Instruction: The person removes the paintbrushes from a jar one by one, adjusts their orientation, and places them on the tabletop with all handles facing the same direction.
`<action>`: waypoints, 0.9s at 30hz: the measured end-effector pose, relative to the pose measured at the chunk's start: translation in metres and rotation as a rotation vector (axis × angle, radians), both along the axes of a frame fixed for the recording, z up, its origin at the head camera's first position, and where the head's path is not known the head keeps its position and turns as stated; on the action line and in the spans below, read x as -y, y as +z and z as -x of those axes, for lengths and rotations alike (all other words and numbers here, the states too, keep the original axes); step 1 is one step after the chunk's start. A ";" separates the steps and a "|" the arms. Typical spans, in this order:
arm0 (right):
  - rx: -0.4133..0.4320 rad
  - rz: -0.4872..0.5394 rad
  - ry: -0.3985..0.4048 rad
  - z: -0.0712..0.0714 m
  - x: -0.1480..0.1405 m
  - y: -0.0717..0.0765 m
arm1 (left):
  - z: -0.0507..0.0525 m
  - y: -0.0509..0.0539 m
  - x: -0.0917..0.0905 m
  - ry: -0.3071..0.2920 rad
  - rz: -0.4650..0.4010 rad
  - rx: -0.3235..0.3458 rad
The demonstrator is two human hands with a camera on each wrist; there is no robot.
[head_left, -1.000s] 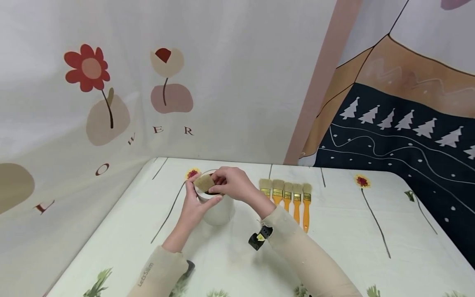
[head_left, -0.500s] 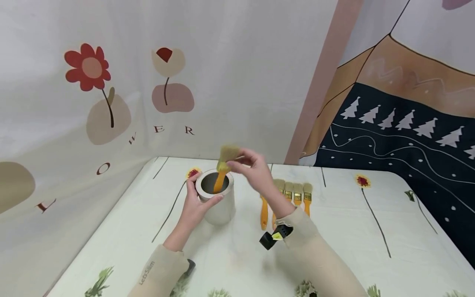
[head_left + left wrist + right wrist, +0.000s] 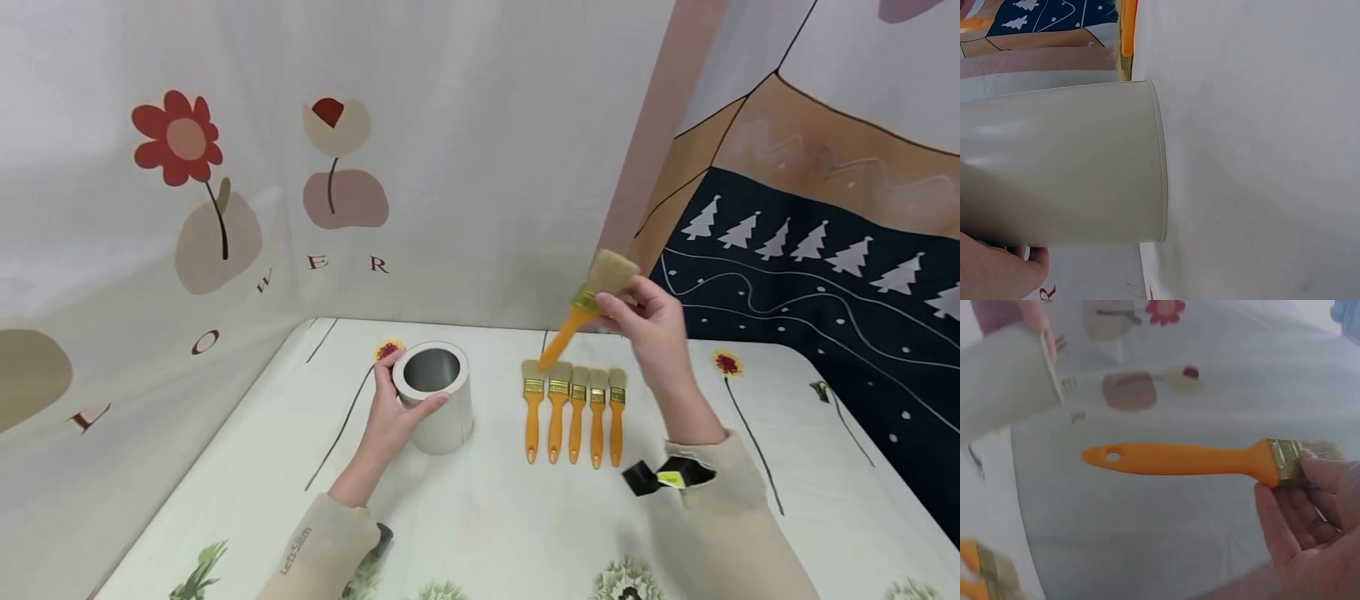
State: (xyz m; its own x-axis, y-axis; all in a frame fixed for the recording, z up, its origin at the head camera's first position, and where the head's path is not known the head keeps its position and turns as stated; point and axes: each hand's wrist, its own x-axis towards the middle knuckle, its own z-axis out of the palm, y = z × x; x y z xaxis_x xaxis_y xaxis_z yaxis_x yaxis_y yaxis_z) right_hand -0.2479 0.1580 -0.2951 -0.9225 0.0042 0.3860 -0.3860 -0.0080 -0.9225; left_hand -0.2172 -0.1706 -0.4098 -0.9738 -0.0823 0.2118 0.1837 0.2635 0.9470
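In the head view a paintbrush (image 3: 581, 310) with an orange handle and pale bristles is pinched by my right hand (image 3: 660, 346) near its metal band, bristles up, handle slanting down to the left. The right wrist view shows the thumb and fingers on that brush (image 3: 1179, 460). My left hand (image 3: 392, 408) curls round the upper part of a white cylindrical pot (image 3: 442, 421), which stands upright on the table. Its dark inside shows no brush. Much of the pot's wall (image 3: 1066, 169) fills the left wrist view, with only some fingers visible below it.
Several orange-handled paintbrushes (image 3: 576, 408) lie side by side in a row to the right of the pot, bristles toward the back. A white flower-print cloth (image 3: 480, 525) covers the table. Printed curtains (image 3: 480, 167) hang behind it.
My right hand has lifted the paintbrush out of the pot and carried it up and to the right, above the row of brushes. The left hand has stayed on the pot.
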 end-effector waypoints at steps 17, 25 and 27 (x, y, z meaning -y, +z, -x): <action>0.573 -0.478 -0.050 0.034 -0.110 -0.099 | 0.000 0.000 0.001 -0.025 -0.005 -0.001; 0.601 -0.700 -0.102 0.042 -0.111 -0.133 | 0.000 0.002 0.000 -0.028 -0.003 0.004; 0.606 -0.752 -0.137 0.045 -0.105 -0.133 | 0.000 0.003 0.001 -0.022 0.006 0.000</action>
